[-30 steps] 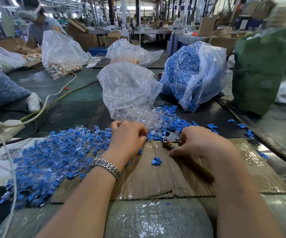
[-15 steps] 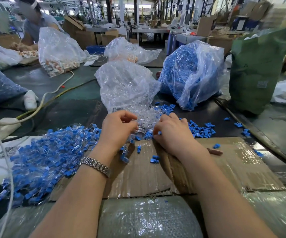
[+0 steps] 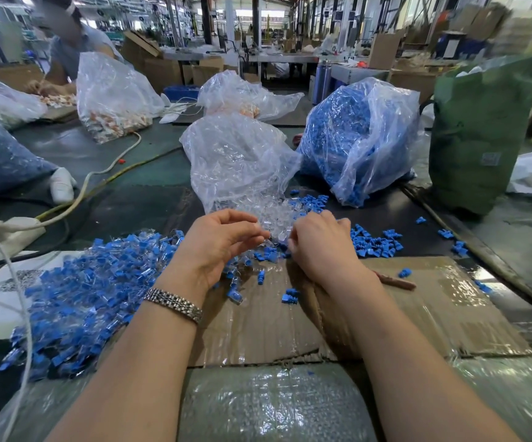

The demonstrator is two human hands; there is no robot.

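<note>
Works low over the worktop (image 3: pixel 130 205) with both grips close together. Pinches one clear piece (image 3: pixel 266 236) in the left grip (image 3: pixel 223 247), with thumb and curled fingertips clamped on it at the side facing the other grip. Small, glassy, nearly colourless (hard to pick out against the pile behind it). Curls the right grip (image 3: pixel 322 250) fingers-down, tips hidden under the back of the hand, so cannot tell whether clamped on anything.

Between the two grips and a little beyond: a heap of clear pieces (image 3: pixel 274 215), lying at the mouth of a crumpled clear bag (image 3: pixel 236 161). Outward of the left grip: a broad drift of blue-and-clear parts (image 3: pixel 92 288). Outward of the right grip: loose blue caps (image 3: pixel 376 245), and well beyond them a bag of blue caps (image 3: pixel 354 138).

Under both wrists: taped cardboard (image 3: pixel 433 314), with a few stray blue bits near the palms. Beside the right wrist, on its outer side: a brown handle (image 3: pixel 398 283) flat on the cardboard. Around the left wrist: a metal bracelet (image 3: pixel 175 304).
</note>
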